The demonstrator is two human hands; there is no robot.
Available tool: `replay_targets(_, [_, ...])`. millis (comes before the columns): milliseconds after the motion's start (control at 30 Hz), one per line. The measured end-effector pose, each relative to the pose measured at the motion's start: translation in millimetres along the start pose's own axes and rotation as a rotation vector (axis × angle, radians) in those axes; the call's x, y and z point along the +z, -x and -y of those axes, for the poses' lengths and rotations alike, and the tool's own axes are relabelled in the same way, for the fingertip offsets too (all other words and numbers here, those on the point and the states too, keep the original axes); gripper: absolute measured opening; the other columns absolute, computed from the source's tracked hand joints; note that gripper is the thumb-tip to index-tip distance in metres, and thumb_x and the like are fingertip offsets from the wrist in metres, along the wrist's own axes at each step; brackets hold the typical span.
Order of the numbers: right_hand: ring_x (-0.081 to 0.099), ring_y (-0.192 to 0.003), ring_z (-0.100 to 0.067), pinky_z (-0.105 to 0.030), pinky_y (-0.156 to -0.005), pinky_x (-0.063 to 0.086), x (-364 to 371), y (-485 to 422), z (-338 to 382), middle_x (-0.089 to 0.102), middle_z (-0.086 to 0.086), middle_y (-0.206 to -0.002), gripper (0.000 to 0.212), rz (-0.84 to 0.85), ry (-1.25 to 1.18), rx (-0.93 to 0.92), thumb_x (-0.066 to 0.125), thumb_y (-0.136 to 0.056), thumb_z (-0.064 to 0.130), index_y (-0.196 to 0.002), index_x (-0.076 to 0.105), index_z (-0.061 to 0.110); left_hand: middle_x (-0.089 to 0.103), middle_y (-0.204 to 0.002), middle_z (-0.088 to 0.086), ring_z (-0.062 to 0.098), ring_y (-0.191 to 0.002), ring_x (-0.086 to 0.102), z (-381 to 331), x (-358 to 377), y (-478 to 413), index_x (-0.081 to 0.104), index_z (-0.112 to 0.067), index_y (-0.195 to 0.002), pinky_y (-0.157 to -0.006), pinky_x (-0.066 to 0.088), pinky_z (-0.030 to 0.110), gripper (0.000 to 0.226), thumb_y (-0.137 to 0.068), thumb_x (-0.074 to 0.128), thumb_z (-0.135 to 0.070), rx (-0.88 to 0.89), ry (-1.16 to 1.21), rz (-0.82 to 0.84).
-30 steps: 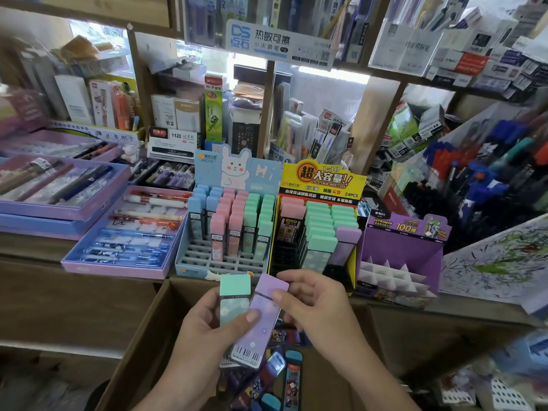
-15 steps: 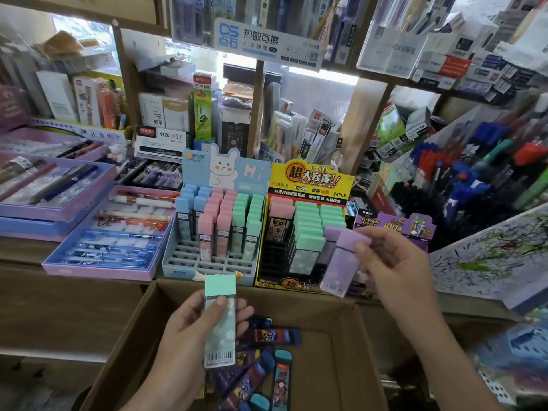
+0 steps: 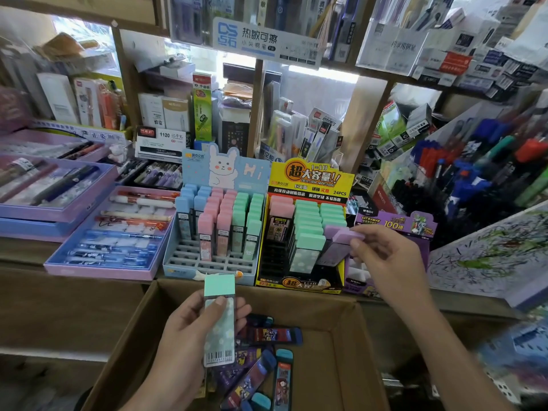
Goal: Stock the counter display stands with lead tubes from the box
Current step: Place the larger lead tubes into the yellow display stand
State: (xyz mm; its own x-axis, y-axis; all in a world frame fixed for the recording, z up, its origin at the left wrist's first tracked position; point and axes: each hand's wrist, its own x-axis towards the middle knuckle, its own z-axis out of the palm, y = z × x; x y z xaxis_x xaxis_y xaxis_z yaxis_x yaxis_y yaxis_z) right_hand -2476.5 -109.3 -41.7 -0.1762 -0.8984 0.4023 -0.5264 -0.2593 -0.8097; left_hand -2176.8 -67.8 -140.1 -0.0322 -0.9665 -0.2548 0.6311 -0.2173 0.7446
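The right hand [image 3: 388,256] is pinching a purple lead tube [image 3: 338,247] by its cap, holding it tilted at the yellow display stand's [image 3: 308,179] right column. I'd be squaring its base over a free slot before pressing down. The left hand [image 3: 184,336] is gripping a mint tube [image 3: 220,318] above the box [image 3: 142,321].

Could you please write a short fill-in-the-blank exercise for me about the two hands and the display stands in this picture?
1. Over the cardboard box, the left hand holds a lead tube with a ____ cap.
2. The second tube, pinched by the right hand, has a ____ cap.
3. This second tube is at the display stand with the ____ header.
4. The header of the blue stand shows a white ____.

Missing words: green; purple; yellow; rabbit.
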Motion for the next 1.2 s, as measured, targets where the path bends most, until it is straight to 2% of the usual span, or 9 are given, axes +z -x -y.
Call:
replay_targets(67, [0.072,-0.079,-0.013,-0.029,-0.074,0.061,-1,-1,-2,0.075,0.009,-0.088,0.022,0.016,0.006,0.000,0.069,-0.095,0.002,-0.106,0.075,0.019,0.074,-0.111,0.028,0.042,-0.103,0.074,0,0,0,0.069,-0.005,-0.121,-0.073,0.064,0.036,0.040,-0.082,0.071,-0.015,0.005,-0.003,0.002])
replay_targets(233, [0.072,-0.077,-0.009,-0.020,-0.072,0.058,-4,-1,-4,0.074,0.014,-0.086,0.026,0.081,0.024,-0.012,0.071,-0.094,0.003,-0.104,0.074,0.027,0.074,-0.111,0.027,0.042,-0.103,0.074,0,0,1,0.066,-0.004,-0.124,-0.073,0.064,0.036,0.042,-0.084,0.071,-0.015,0.011,-0.017,0.016])
replay_targets(433, [0.070,-0.081,-0.017,-0.039,-0.076,0.061,-1,-7,-11,0.072,-0.001,-0.090,0.021,0.061,0.091,-0.005,0.070,-0.096,0.008,-0.114,0.075,0.018,0.074,-0.111,0.028,0.042,-0.102,0.074,1,-1,0,0.066,-0.004,-0.124,-0.073,0.064,0.036,0.043,-0.082,0.071,-0.014,0.009,-0.010,0.007])
replay_targets(533, [0.063,-0.080,-0.009,-0.029,-0.072,0.057,6,-10,-13,0.064,0.006,-0.096,0.022,0.015,0.194,-0.083,0.071,-0.095,0.007,-0.116,0.075,0.014,0.075,-0.111,0.027,0.041,-0.103,0.075,1,-1,0,0.067,-0.006,-0.124,-0.073,0.064,0.035,0.044,-0.081,0.072,-0.016,0.007,-0.021,0.003])
replay_targets(700, [0.059,-0.078,-0.001,-0.013,-0.064,0.049,17,-8,-17,0.058,0.011,-0.089,0.020,-0.009,0.279,-0.207,0.070,-0.094,0.003,-0.109,0.066,0.017,0.075,-0.113,0.026,0.040,-0.104,0.074,1,-2,-1,0.072,-0.011,-0.119,-0.075,0.064,0.035,0.038,-0.081,0.073,-0.018,0.007,-0.038,-0.011])
replay_targets(767, [0.059,-0.079,0.003,-0.013,-0.064,0.048,19,-8,-18,0.057,0.010,-0.094,0.016,-0.030,0.339,-0.234,0.070,-0.095,0.006,-0.107,0.068,0.016,0.075,-0.112,0.025,0.040,-0.104,0.074,1,-1,0,0.076,-0.014,-0.112,-0.074,0.064,0.034,0.032,-0.081,0.074,-0.019,0.012,-0.054,-0.016])
replay_targets(867, [0.058,-0.075,-0.001,-0.023,-0.068,0.051,20,-7,-19,0.058,0.005,-0.103,0.016,-0.056,0.366,-0.252,0.069,-0.095,0.007,-0.110,0.070,0.014,0.076,-0.111,0.023,0.037,-0.104,0.075,1,1,0,0.079,-0.020,-0.106,-0.075,0.063,0.032,0.025,-0.082,0.073,-0.020,0.026,-0.107,-0.005])
replay_targets(1067, [0.058,-0.071,-0.007,-0.014,-0.065,0.048,22,12,-6,0.054,0.006,-0.103,0.028,-0.094,0.292,-0.156,0.069,-0.094,0.005,-0.120,0.065,0.017,0.077,-0.111,0.018,0.034,-0.105,0.075,-4,13,5,0.077,-0.027,-0.108,-0.079,0.062,0.028,0.026,-0.083,0.071,-0.026,0.115,-0.238,0.073])
replay_targets(1200, [0.064,-0.074,-0.011,-0.015,-0.059,0.050,32,52,-3,0.064,0.010,-0.086,0.026,-0.077,0.032,-0.020,0.071,-0.093,0.008,-0.105,0.066,0.030,0.077,-0.114,0.013,0.029,-0.109,0.074,-21,27,6,0.074,-0.030,-0.113,-0.087,0.062,0.030,0.032,-0.081,0.073,-0.034,0.178,-0.343,0.163])
